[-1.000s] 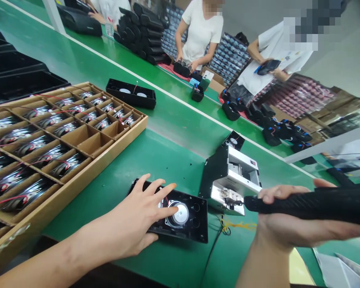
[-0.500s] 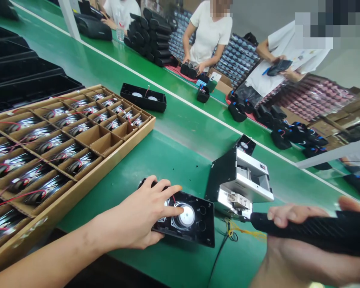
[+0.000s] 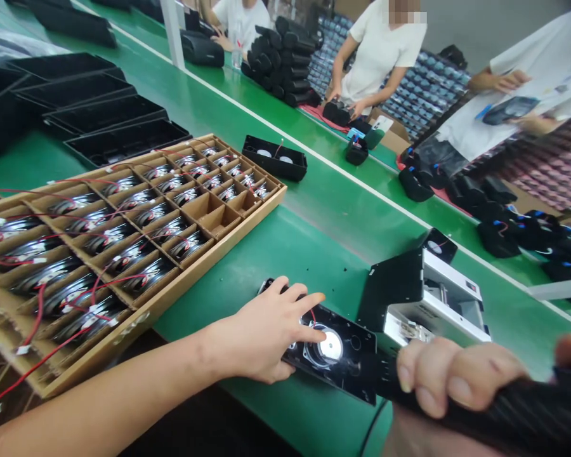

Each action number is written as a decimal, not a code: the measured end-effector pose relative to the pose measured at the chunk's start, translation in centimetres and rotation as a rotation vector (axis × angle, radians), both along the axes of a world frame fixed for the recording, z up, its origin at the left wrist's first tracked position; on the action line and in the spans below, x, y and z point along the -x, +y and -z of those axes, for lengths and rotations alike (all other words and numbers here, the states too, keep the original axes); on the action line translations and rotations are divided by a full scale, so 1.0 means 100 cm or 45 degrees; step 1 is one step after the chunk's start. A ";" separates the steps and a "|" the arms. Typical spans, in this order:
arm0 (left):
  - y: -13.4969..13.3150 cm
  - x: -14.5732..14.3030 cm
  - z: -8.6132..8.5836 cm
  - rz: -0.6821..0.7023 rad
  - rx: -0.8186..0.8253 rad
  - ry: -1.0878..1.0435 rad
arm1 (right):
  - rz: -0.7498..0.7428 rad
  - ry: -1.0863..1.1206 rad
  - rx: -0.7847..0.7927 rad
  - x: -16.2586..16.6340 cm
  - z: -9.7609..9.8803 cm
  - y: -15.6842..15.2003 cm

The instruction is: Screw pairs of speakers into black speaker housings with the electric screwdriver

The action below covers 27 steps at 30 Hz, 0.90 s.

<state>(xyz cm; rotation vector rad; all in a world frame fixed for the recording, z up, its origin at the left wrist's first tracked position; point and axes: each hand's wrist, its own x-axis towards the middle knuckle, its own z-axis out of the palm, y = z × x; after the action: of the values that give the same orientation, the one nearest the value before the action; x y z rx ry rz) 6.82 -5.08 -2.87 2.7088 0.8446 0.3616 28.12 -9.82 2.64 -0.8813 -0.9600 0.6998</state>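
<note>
My left hand (image 3: pixel 273 330) lies across a black speaker panel (image 3: pixel 359 374) on the green bench, gripping it with the thumb at the near edge and fingers over the top. A round speaker (image 3: pixel 332 348) with a silver centre sits in the panel, beside my fingertips. Part of a second speaker shows under the hand. Closed round a black electric screwdriver (image 3: pixel 499 406), my right hand (image 3: pixel 457 381) is at the lower right. The screwdriver's front end is at the panel's right end, where its tip is hard to make out.
A divided cardboard tray (image 3: pixel 247 231) of speakers with red wires lies to the left. A black and silver screw feeder (image 3: pixel 409 289) stands right of the panel. Black housings (image 3: pixel 124 136) and another speaker housing (image 3: pixel 273 158) are farther back. Co-workers (image 3: pixel 375 57) work across the bench.
My right hand has brought the screwdriver from beside the screw feeder leftward to the panel's right end. My left hand keeps its hold on the panel. The whole view has shifted.
</note>
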 end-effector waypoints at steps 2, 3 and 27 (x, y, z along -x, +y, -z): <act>0.000 0.000 0.000 0.000 -0.016 -0.002 | -0.022 -0.045 -0.044 0.018 0.002 0.002; 0.000 0.000 0.000 0.000 -0.027 -0.002 | -0.044 -0.075 -0.060 0.024 0.004 0.002; 0.003 0.000 0.001 0.016 -0.031 0.014 | -0.190 0.029 0.068 0.027 0.026 0.029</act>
<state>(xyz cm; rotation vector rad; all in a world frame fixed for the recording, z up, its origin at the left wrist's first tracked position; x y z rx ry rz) 6.80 -4.81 -2.95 2.7393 0.8306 0.3570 25.39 -6.91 0.02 -0.8526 -0.9973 0.8642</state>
